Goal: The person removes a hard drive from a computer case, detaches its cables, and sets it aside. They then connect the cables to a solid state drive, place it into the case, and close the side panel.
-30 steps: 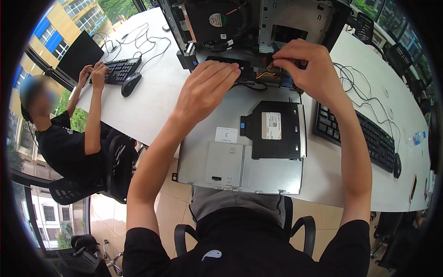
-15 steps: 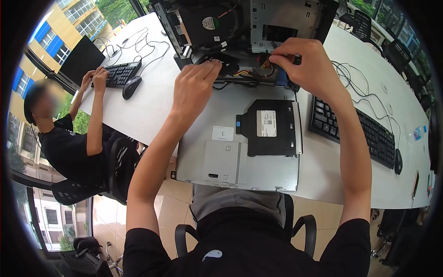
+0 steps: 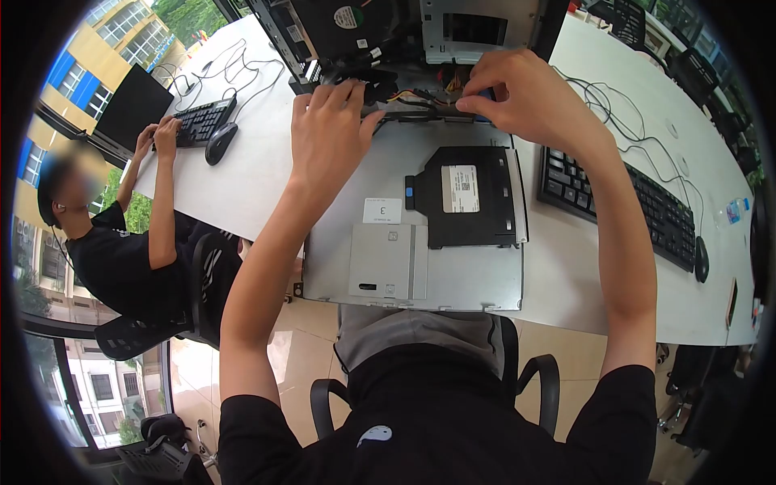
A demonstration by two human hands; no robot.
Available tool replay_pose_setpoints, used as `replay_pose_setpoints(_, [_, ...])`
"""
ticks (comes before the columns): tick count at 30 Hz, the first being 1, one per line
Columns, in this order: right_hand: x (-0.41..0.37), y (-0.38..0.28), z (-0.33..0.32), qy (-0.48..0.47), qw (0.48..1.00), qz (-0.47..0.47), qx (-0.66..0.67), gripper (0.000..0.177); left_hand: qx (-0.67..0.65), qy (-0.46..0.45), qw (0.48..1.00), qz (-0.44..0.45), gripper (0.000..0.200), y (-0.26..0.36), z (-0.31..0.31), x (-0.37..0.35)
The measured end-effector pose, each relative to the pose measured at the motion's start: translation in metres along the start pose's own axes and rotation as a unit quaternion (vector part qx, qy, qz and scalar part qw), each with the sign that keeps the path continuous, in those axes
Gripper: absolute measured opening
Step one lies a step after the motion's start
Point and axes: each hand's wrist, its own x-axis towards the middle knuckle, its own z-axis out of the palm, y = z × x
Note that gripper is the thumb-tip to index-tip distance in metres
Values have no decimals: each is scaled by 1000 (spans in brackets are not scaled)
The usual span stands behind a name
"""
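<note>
An opened desktop computer case (image 3: 453, 275) lies on the white table, its grey metal panel facing me. A black optical drive (image 3: 467, 196) with a white label rests on that panel. My left hand (image 3: 330, 133) reaches to the far edge of the panel, fingers spread over black cables (image 3: 386, 81). My right hand (image 3: 517, 93) pinches a bundle of yellow, red and black wires (image 3: 440, 97) between thumb and forefinger. A black fan (image 3: 349, 20) sits in the chassis beyond.
A black keyboard (image 3: 622, 206) and mouse (image 3: 701, 260) lie to the right, with loose cables (image 3: 614, 105) behind. At the left, another person types on a keyboard (image 3: 198, 121) beside a mouse (image 3: 217, 143) and a dark monitor (image 3: 133, 105). A white tag marked 3 (image 3: 382, 210) sticks to the panel.
My left hand has lifted off the black part it covered and shifted left with fingers spread. My right hand has moved slightly nearer, still pinching the wires. The view has tilted down.
</note>
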Motion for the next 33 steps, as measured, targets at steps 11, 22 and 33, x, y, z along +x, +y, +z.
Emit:
replay_pose_setpoints(11, [-36, -31, -42, -95, 992, -24, -80, 89, -45, 18, 999, -1, 47, -3, 7, -3])
replay_pose_setpoints(22, [-84, -32, -1, -272, 952, -28, -141, 142, -118, 51, 991, 28, 53, 0, -24, 8])
replay_pose_setpoints(33, [-73, -12, 13, -285, 953, -25, -100, 144, -126, 312, 940, 51, 41, 2, -63, 68])
